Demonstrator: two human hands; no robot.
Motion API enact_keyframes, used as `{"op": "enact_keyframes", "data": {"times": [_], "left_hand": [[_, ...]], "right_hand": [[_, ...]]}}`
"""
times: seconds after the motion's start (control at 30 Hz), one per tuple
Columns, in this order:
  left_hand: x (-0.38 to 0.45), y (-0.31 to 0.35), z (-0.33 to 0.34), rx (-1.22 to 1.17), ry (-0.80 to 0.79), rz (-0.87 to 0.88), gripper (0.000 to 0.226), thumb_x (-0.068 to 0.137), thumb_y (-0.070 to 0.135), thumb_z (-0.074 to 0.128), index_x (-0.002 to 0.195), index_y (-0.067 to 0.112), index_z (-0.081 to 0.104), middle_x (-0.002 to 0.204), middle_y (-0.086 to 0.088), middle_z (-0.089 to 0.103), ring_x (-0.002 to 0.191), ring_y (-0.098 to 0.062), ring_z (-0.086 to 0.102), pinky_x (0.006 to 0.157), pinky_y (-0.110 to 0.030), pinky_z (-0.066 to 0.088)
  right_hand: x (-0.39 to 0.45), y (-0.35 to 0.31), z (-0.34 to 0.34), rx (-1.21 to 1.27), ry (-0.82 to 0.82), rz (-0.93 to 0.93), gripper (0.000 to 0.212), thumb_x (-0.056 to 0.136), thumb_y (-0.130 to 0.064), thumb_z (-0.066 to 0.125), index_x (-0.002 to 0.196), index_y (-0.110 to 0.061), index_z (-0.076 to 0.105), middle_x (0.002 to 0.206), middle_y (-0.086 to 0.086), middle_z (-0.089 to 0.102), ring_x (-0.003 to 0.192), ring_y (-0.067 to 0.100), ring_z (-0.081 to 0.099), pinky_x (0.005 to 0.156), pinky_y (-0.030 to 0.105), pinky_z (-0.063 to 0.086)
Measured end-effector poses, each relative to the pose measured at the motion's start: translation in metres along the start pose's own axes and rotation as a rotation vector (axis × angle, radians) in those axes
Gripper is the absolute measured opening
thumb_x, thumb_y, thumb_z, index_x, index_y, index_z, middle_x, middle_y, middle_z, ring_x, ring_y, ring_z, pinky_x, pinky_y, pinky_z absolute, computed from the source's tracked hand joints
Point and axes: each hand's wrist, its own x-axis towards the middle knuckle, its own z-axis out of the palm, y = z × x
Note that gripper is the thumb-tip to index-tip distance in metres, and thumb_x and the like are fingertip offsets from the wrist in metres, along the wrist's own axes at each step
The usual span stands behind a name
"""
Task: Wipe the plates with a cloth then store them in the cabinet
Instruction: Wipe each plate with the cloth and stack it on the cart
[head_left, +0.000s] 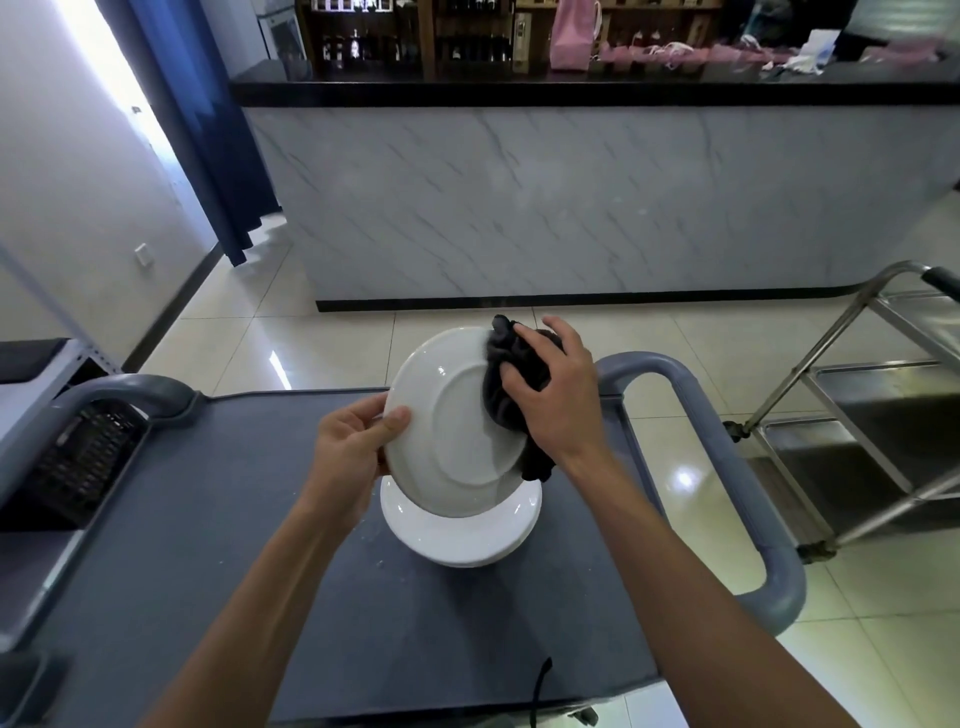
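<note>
Head view. The left hand (358, 441) grips the left rim of a white plate (452, 431), thumb curled over the upturned underside and fingers hidden behind it. The plate is held tilted above the cart, its base ring facing the camera. The right hand (556, 395) presses a dark cloth (511, 384) against the plate's right portion; the fingers are spread and bent over the bunched fabric, holding it to the surface. Part of the cloth hangs below the plate's right edge.

Directly beneath the held plate, a stack of white plates (462, 535) rests on the grey cart top (208, 545); the held plate overlaps the stack's far side from this angle. The cart's grey tubular handle (727, 467) loops along the right, just beside the right forearm. A black basket (83, 462) sits at the cart's left edge. A black cord (540, 686) lies on the cart's near edge.

Beyond the cart stands a marble-patterned counter (519, 197) with a black top. A steel trolley (857, 415) stands to the right, apart from the cart. A blue curtain (208, 130) hangs at upper left.
</note>
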Motion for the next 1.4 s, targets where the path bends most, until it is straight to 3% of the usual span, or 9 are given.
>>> {"op": "enact_keyframes", "data": {"times": [0.13,0.3,0.43,0.7,0.83,0.97,1.13,1.4], "left_hand": [[-0.001,-0.002,0.008,0.015,-0.023,0.025,0.019,0.090,0.009,0.065,0.104,0.013,0.077,0.088,-0.012,0.077,0.069,-0.021,0.071,0.052,-0.030,0.055],[-0.002,-0.005,0.007,-0.005,-0.014,0.022,0.021,0.090,0.012,0.066,0.108,0.008,0.077,0.094,-0.017,0.077,0.074,-0.026,0.073,0.055,-0.032,0.057],[-0.004,-0.006,0.005,-0.012,-0.006,0.028,0.019,0.092,0.010,0.065,0.104,0.011,0.079,0.097,-0.018,0.077,0.077,-0.027,0.074,0.058,-0.034,0.059],[-0.008,-0.010,0.004,-0.025,0.025,0.020,0.018,0.092,0.004,0.063,0.101,0.009,0.079,0.090,-0.014,0.077,0.071,-0.023,0.072,0.054,-0.031,0.057],[-0.007,-0.011,0.003,-0.034,0.064,0.024,0.016,0.091,0.003,0.063,0.101,0.005,0.076,0.085,-0.011,0.077,0.067,-0.020,0.070,0.053,-0.027,0.055],[-0.006,-0.011,0.001,-0.019,0.068,0.034,0.016,0.092,0.003,0.064,0.101,0.004,0.077,0.084,-0.009,0.077,0.067,-0.019,0.071,0.053,-0.027,0.055],[-0.002,-0.007,0.001,0.006,0.070,0.062,0.015,0.093,0.005,0.065,0.097,0.010,0.079,0.083,-0.007,0.077,0.067,-0.017,0.069,0.053,-0.025,0.053],[0.011,-0.002,-0.003,0.320,0.081,0.248,0.031,0.092,0.012,0.071,0.080,0.039,0.080,0.081,-0.001,0.078,0.069,-0.011,0.068,0.063,-0.025,0.057]], "right_hand": [[0.001,-0.015,0.009,-0.025,-0.028,-0.088,0.049,0.089,-0.032,0.071,0.136,-0.025,0.062,0.146,-0.004,0.047,0.126,0.018,0.042,0.105,0.019,0.027],[-0.007,-0.032,0.018,-0.084,-0.106,-0.256,0.047,0.087,-0.032,0.072,0.132,-0.022,0.065,0.141,-0.001,0.052,0.121,0.026,0.046,0.104,0.040,0.043],[-0.016,-0.037,0.022,-0.113,-0.143,-0.308,0.047,0.087,-0.031,0.073,0.132,-0.021,0.065,0.141,0.001,0.052,0.121,0.028,0.046,0.100,0.046,0.046],[-0.016,-0.025,0.024,-0.074,-0.091,-0.209,0.040,0.086,-0.029,0.071,0.125,-0.022,0.068,0.135,-0.006,0.055,0.117,0.022,0.048,0.101,0.033,0.044],[-0.012,-0.010,0.016,-0.095,-0.085,-0.110,0.037,0.084,-0.027,0.069,0.120,-0.024,0.067,0.124,-0.010,0.056,0.110,0.018,0.048,0.092,0.030,0.045],[-0.013,0.003,0.007,-0.093,-0.076,-0.064,0.035,0.083,-0.024,0.070,0.117,-0.024,0.068,0.120,-0.011,0.059,0.109,0.018,0.051,0.088,0.020,0.036],[-0.018,0.010,-0.003,-0.088,-0.058,-0.052,0.032,0.082,-0.018,0.070,0.114,-0.021,0.069,0.117,-0.009,0.059,0.110,0.021,0.054,0.094,0.031,0.047],[-0.039,0.018,-0.008,-0.220,-0.044,-0.091,0.036,0.085,-0.017,0.073,0.120,-0.014,0.069,0.124,-0.003,0.060,0.111,0.021,0.051,0.098,0.032,0.045]]}}
